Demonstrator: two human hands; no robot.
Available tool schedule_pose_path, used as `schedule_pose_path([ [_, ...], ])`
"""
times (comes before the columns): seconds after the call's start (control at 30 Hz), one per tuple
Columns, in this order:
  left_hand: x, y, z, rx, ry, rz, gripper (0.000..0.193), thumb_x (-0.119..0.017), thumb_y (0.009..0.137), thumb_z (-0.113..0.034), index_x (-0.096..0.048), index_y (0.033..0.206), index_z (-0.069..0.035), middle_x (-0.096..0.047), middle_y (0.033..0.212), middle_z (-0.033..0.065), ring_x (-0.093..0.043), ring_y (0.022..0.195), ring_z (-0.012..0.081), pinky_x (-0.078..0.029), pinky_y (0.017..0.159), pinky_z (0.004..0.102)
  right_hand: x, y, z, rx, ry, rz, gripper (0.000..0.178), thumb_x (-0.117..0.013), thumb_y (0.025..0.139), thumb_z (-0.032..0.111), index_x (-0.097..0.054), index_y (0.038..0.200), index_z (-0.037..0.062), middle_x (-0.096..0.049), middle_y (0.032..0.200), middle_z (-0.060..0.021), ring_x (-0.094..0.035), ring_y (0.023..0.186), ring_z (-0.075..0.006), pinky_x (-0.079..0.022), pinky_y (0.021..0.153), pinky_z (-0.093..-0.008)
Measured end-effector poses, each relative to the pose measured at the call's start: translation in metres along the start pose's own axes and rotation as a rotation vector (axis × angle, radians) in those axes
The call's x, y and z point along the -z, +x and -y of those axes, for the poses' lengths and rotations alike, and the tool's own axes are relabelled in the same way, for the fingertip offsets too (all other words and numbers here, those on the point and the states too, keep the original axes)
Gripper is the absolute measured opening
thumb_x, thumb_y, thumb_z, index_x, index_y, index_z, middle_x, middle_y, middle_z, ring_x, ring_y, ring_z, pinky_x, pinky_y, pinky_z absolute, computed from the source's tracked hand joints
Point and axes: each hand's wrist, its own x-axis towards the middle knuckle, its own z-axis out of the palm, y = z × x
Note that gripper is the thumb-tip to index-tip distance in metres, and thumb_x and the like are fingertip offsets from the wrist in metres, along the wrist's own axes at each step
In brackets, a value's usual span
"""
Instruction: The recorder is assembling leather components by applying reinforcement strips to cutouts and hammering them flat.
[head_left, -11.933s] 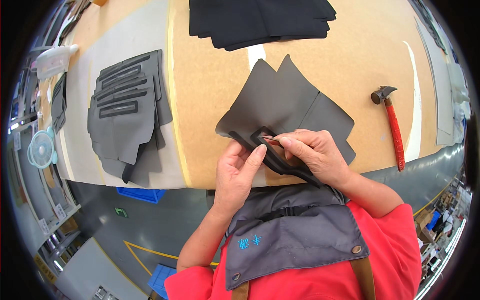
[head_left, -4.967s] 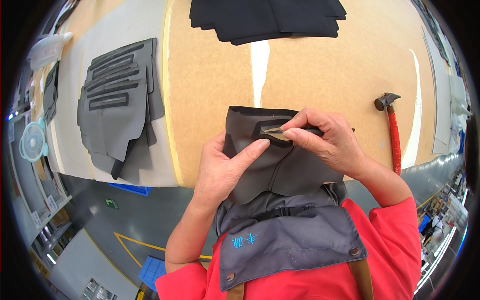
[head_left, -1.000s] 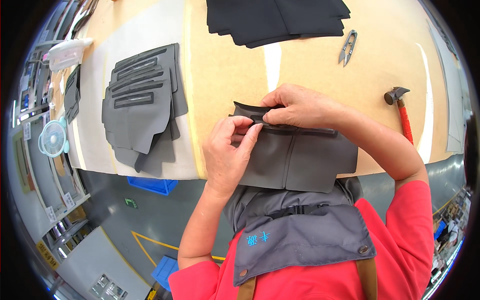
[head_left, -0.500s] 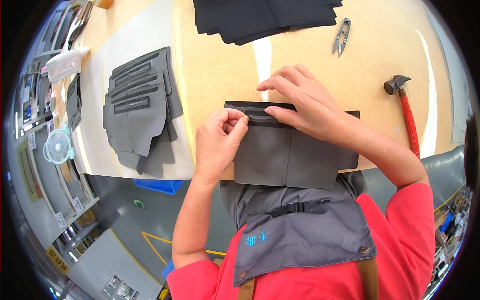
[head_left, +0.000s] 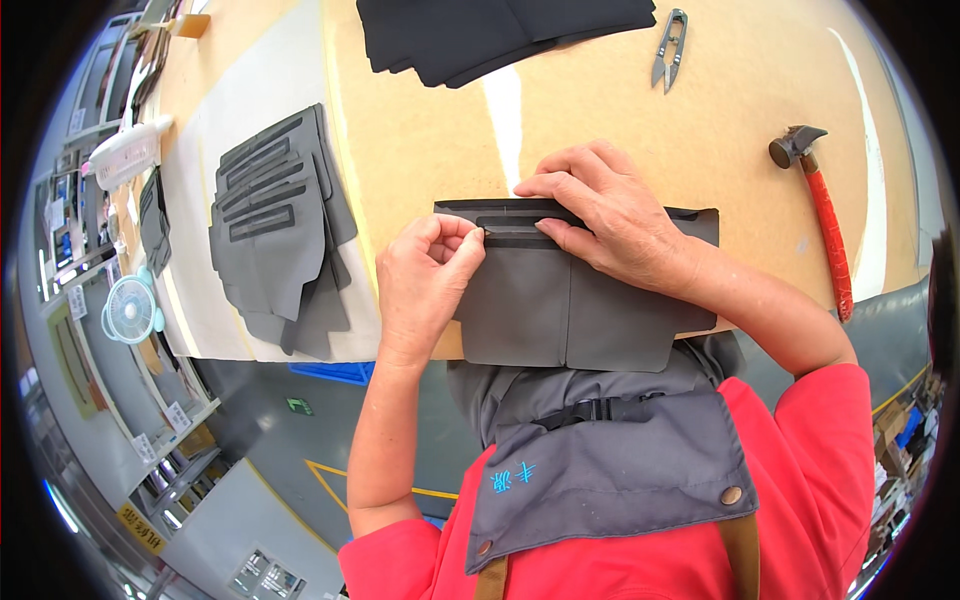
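While my left hand (head_left: pixel 425 285) presses thumb and forefinger together at the left end of the black strip (head_left: pixel 515 242), I cannot tell whether they pinch anything. My right hand (head_left: pixel 620 225) keeps thumb and forefinger spread over the grey panel (head_left: pixel 515 310), mid-frame; a red-handled hammer (head_left: pixel 825 230) lies at right.

My feed crops the black stack (head_left: pixel 505 38) at the top. The right hand (head_left: pixel 618 222) covers part of the grey piece (head_left: pixel 515 310); what the left hand (head_left: pixel 422 285) pinches is too small for me to tell. The desk (head_left: pixel 740 130) hides some of the blue crate (head_left: pixel 335 372), and clutter (head_left: pixel 893 430) at the right blurs.
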Motion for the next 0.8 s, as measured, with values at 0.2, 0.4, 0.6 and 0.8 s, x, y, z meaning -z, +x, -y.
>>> schedule_pose_path([
  [0.2, -0.002, -0.001, 0.002, -0.026, -0.020, -0.025, 0.014, -0.077, 0.088, -0.011, -0.069, 0.094, 0.000, -0.068, 0.077, 0.0019, -0.062, 0.065, 0.0059, -0.052, 0.063, 0.0234, 0.000, -0.001, 0.000, -0.006, 0.017, -0.009, 0.041, -0.078, 0.080, 0.008, -0.065, 0.119, 0.0092, -0.062, 0.116, -0.0105, -0.057, 0.106, -0.0325, -0.047, 0.097, -0.0436],
  [0.4, 0.003, 0.004, 0.007, 0.041, -0.209, 0.065, 0.021, -0.077, 0.092, -0.011, -0.062, 0.106, -0.005, -0.064, 0.080, -0.0015, -0.062, 0.067, 0.0055, -0.051, 0.058, 0.0209, 0.025, 0.001, -0.002, -0.036, -0.029, -0.134, 0.036, -0.074, 0.085, 0.010, -0.066, 0.120, 0.0110, -0.062, 0.116, -0.0127, -0.057, 0.111, -0.0341, -0.048, 0.098, -0.0423],
  [0.6, 0.000, -0.015, 0.009, 0.080, -0.261, 0.031, 0.016, -0.072, 0.095, -0.011, -0.063, 0.106, -0.004, -0.064, 0.085, 0.0012, -0.064, 0.066, 0.0069, -0.053, 0.058, 0.0222, 0.094, -0.035, -0.011, -0.345, -0.041, -0.070, 0.025, -0.066, 0.095, 0.015, -0.067, 0.119, 0.0073, -0.064, 0.117, -0.0105, -0.056, 0.117, -0.0309, -0.047, 0.100, -0.0406],
  [0.8, -0.037, 0.000, -0.027, -0.702, 0.161, -0.110, 0.037, -0.081, 0.089, -0.017, -0.061, 0.116, -0.002, -0.064, 0.101, 0.0074, -0.066, 0.088, 0.0176, -0.056, 0.072, 0.0323, 0.101, -0.059, 0.019, -0.542, 0.105, -0.057, 0.019, -0.066, 0.093, 0.006, -0.067, 0.112, 0.0048, -0.066, 0.107, -0.0110, -0.065, 0.094, -0.0281, -0.054, 0.083, -0.0346],
])
